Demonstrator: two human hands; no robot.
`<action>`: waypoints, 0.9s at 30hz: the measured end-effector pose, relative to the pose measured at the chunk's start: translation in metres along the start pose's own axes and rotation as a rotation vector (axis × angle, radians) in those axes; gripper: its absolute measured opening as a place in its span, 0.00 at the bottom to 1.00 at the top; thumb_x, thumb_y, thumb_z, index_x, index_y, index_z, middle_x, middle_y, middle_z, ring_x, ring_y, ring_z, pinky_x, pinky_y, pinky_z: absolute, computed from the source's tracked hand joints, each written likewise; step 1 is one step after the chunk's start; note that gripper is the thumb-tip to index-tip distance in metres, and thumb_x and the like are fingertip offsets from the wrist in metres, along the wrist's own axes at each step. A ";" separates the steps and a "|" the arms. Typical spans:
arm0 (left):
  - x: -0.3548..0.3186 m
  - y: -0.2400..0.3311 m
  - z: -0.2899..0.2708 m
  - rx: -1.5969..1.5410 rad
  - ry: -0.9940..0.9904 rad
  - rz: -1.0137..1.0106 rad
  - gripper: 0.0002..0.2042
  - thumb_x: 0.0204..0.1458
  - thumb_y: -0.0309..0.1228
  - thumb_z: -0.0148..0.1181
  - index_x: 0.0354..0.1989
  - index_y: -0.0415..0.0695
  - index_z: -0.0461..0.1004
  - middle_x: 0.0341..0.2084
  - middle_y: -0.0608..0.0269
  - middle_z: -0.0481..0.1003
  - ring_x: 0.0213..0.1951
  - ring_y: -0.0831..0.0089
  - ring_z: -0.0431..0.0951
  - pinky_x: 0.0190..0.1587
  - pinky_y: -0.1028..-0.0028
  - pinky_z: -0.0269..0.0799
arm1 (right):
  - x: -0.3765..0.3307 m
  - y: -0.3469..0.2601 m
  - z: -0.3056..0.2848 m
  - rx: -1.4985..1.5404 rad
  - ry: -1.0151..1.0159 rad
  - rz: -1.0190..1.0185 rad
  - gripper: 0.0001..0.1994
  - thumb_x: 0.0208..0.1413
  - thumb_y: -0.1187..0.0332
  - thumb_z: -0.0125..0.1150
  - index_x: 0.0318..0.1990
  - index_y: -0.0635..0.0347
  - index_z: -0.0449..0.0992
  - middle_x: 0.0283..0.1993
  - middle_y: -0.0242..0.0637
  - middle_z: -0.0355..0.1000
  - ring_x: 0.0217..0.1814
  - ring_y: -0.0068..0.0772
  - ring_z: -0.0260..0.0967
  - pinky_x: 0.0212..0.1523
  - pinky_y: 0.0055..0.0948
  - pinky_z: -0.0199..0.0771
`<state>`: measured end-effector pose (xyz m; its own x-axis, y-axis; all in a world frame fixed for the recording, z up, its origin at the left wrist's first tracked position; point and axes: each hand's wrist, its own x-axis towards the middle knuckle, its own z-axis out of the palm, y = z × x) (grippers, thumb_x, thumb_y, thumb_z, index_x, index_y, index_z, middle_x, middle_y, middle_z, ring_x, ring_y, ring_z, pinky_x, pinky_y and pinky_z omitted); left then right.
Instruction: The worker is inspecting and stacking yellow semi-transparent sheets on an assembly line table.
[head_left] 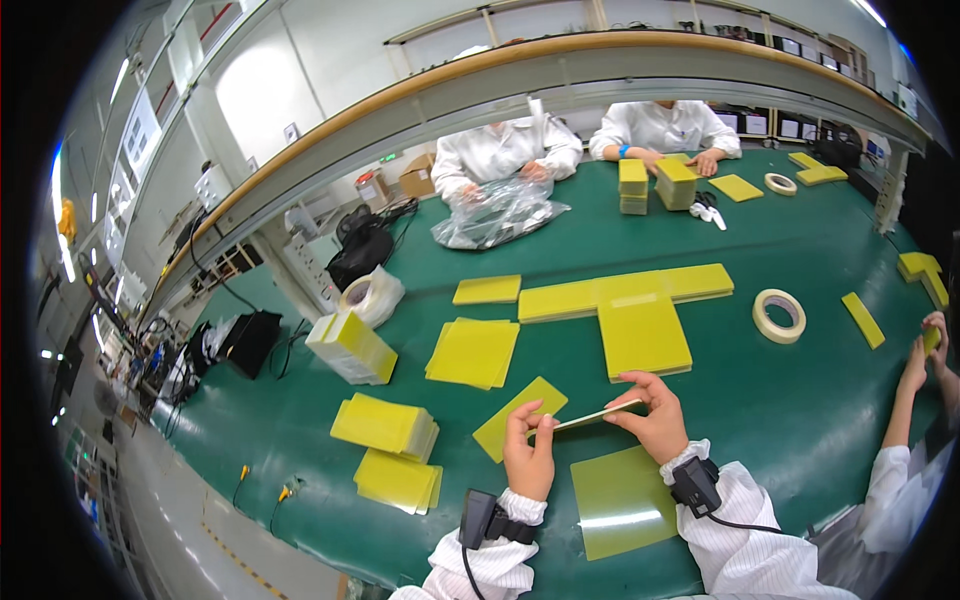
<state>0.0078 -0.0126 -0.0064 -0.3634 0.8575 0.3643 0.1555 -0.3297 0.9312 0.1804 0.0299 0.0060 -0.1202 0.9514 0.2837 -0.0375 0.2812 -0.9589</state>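
Head view, left hand (528,455) and right hand (655,415) pinching thin yellow sheet (597,414) edge-on, face hidden.

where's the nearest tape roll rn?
In the head view, the tape roll lies flat on the green table, to the person's right, just right of the T-shaped run of yellow sheets and beyond the right hand.

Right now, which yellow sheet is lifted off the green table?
The thin yellow sheet pinched edge-on between the left hand and right hand; all others lie flat or stacked.
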 end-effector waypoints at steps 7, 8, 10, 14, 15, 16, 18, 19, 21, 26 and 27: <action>-0.001 0.003 0.002 0.039 -0.078 -0.019 0.08 0.56 0.28 0.49 0.41 0.38 0.67 0.28 0.60 0.74 0.33 0.77 0.72 0.39 0.78 0.65 | -0.003 -0.001 -0.007 0.225 -0.078 -0.029 0.26 0.39 0.80 0.66 0.49 0.62 0.65 0.32 0.34 0.74 0.38 0.22 0.71 0.45 0.23 0.66; -0.001 0.004 0.003 0.041 -0.088 -0.055 0.08 0.56 0.28 0.48 0.41 0.38 0.67 0.28 0.60 0.74 0.33 0.77 0.72 0.39 0.78 0.65 | -0.003 -0.001 -0.007 0.196 -0.071 -0.073 0.25 0.40 0.80 0.66 0.49 0.62 0.66 0.32 0.34 0.74 0.38 0.22 0.71 0.44 0.23 0.67; -0.001 0.006 0.004 0.038 -0.089 -0.083 0.08 0.57 0.28 0.48 0.41 0.38 0.67 0.28 0.60 0.73 0.33 0.77 0.72 0.39 0.78 0.65 | -0.003 -0.001 -0.007 0.185 -0.069 -0.069 0.24 0.40 0.79 0.66 0.48 0.62 0.67 0.32 0.34 0.74 0.38 0.22 0.71 0.44 0.23 0.67; -0.004 0.010 0.007 0.163 -0.052 0.000 0.08 0.55 0.28 0.49 0.39 0.37 0.69 0.32 0.57 0.72 0.37 0.71 0.71 0.43 0.74 0.65 | -0.006 -0.001 -0.008 0.201 -0.055 -0.139 0.22 0.41 0.77 0.66 0.47 0.60 0.69 0.33 0.33 0.74 0.39 0.22 0.71 0.45 0.23 0.67; -0.005 0.011 0.008 0.209 -0.051 0.073 0.07 0.54 0.28 0.51 0.38 0.38 0.69 0.33 0.57 0.72 0.38 0.68 0.71 0.44 0.71 0.64 | -0.007 -0.001 -0.008 0.207 -0.045 -0.118 0.21 0.42 0.77 0.66 0.47 0.60 0.69 0.33 0.33 0.74 0.39 0.22 0.71 0.44 0.23 0.67; -0.006 0.012 0.009 0.284 -0.053 0.142 0.07 0.52 0.27 0.52 0.38 0.38 0.70 0.33 0.56 0.72 0.40 0.66 0.71 0.45 0.69 0.63 | -0.007 -0.001 -0.008 0.179 -0.026 -0.077 0.21 0.42 0.77 0.66 0.47 0.60 0.69 0.33 0.33 0.74 0.39 0.21 0.71 0.44 0.23 0.67; -0.009 0.015 0.011 0.238 -0.089 0.183 0.08 0.49 0.27 0.56 0.37 0.40 0.70 0.33 0.58 0.73 0.41 0.63 0.70 0.46 0.67 0.62 | -0.007 -0.001 -0.008 0.212 -0.024 -0.115 0.21 0.43 0.76 0.66 0.47 0.59 0.69 0.33 0.33 0.75 0.39 0.22 0.71 0.44 0.23 0.67; -0.010 0.016 0.011 0.337 -0.143 0.217 0.08 0.48 0.28 0.57 0.36 0.41 0.71 0.33 0.59 0.73 0.40 0.64 0.70 0.45 0.67 0.61 | -0.006 -0.001 -0.008 0.201 -0.081 -0.157 0.20 0.42 0.77 0.65 0.46 0.59 0.69 0.32 0.34 0.75 0.38 0.23 0.71 0.45 0.24 0.67; -0.009 0.018 0.011 0.495 -0.225 0.294 0.06 0.45 0.29 0.60 0.31 0.43 0.73 0.32 0.63 0.73 0.38 0.64 0.71 0.43 0.68 0.60 | -0.006 -0.002 -0.009 0.189 -0.119 -0.201 0.20 0.42 0.78 0.65 0.46 0.59 0.69 0.32 0.34 0.75 0.38 0.24 0.72 0.45 0.24 0.67; -0.007 0.013 0.005 0.438 -0.227 0.222 0.04 0.46 0.27 0.59 0.29 0.43 0.73 0.30 0.62 0.73 0.35 0.66 0.71 0.41 0.70 0.62 | -0.007 -0.002 -0.010 0.186 -0.178 -0.159 0.22 0.43 0.76 0.65 0.48 0.57 0.68 0.33 0.32 0.75 0.40 0.24 0.71 0.51 0.26 0.63; -0.007 0.011 0.004 0.433 -0.237 0.223 0.03 0.47 0.26 0.58 0.30 0.42 0.72 0.30 0.62 0.73 0.34 0.68 0.71 0.41 0.71 0.63 | -0.007 -0.002 -0.010 0.173 -0.184 -0.119 0.23 0.42 0.75 0.66 0.49 0.57 0.67 0.35 0.32 0.74 0.42 0.24 0.71 0.52 0.26 0.62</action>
<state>0.0161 -0.0205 0.0010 -0.0685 0.8673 0.4931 0.5875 -0.3644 0.7225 0.1909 0.0242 0.0058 -0.2821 0.8698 0.4048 -0.2287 0.3488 -0.9089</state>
